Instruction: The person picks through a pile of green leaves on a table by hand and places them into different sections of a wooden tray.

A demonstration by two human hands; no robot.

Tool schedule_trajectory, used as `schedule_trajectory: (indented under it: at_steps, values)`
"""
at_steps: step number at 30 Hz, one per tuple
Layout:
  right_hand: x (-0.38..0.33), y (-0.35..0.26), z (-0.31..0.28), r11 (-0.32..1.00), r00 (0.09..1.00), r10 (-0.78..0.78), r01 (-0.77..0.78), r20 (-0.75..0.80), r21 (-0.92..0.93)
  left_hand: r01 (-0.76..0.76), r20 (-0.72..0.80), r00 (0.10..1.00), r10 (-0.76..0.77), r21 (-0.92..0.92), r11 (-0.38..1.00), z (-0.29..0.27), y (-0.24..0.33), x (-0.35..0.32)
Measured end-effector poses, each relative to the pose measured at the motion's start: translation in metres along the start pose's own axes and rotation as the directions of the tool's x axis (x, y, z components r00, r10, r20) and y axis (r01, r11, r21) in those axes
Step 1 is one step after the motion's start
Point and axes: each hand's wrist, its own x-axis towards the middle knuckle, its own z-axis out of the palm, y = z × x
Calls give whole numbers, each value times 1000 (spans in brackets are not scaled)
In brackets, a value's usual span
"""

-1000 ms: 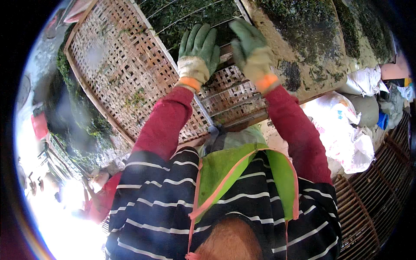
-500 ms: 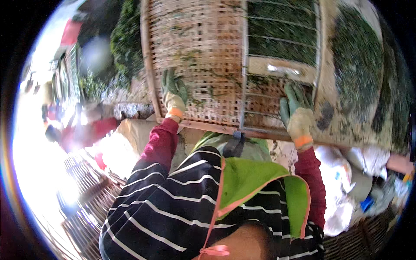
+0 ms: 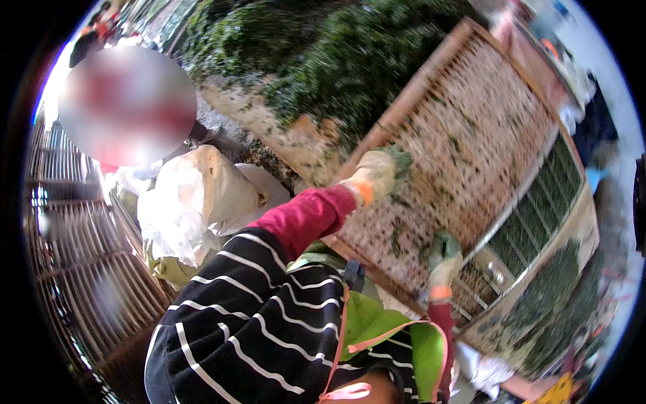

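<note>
A woven bamboo tray with a wooden frame [image 3: 501,101] lies tilted across the right of the head view, dotted with dark green leafy bits. My left hand [image 3: 380,174], in a cream glove with green fingers and an orange cuff, rests on the weave by the tray's left frame. Its fingers look open and bent over the surface, holding nothing that shows. Lower on the weave, near the metal divider, is my right hand [image 3: 443,259] in a matching glove. Its green fingers are foreshortened and blurred, so their grip is unclear.
A large heap of dark green leafy material [image 3: 363,57] lies beyond the tray. Past the divider, metal bars [image 3: 538,209] cross more green matter. White sacks [image 3: 208,185] stand at left, beside slatted racks [image 3: 81,276]. A blurred patch hides something at upper left.
My view has swung round, so the tray now appears slanted and farther right. My left hand has moved farther onto the weave; my right has left the barred section for the weave near the divider.
</note>
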Motion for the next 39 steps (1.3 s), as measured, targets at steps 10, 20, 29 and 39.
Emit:
schedule_trajectory:
  at_steps: [10,20,29,39]
  values:
    - [48,-53,381,-573,438,72,754,896,-322,542,-222,835,-504,486,685,-80,-188,-104]
    - [151,-10,598,-693,611,472,703,635,-160,451,-282,880,-383,239,860,-95,-173,-100]
    - [143,-207,563,635,576,41,616,817,-466,507,-182,862,-474,350,787,-105,-166,-96]
    - [236,-191,499,776,731,53,399,680,-489,498,-388,813,-434,79,864,-140,-177,-62]
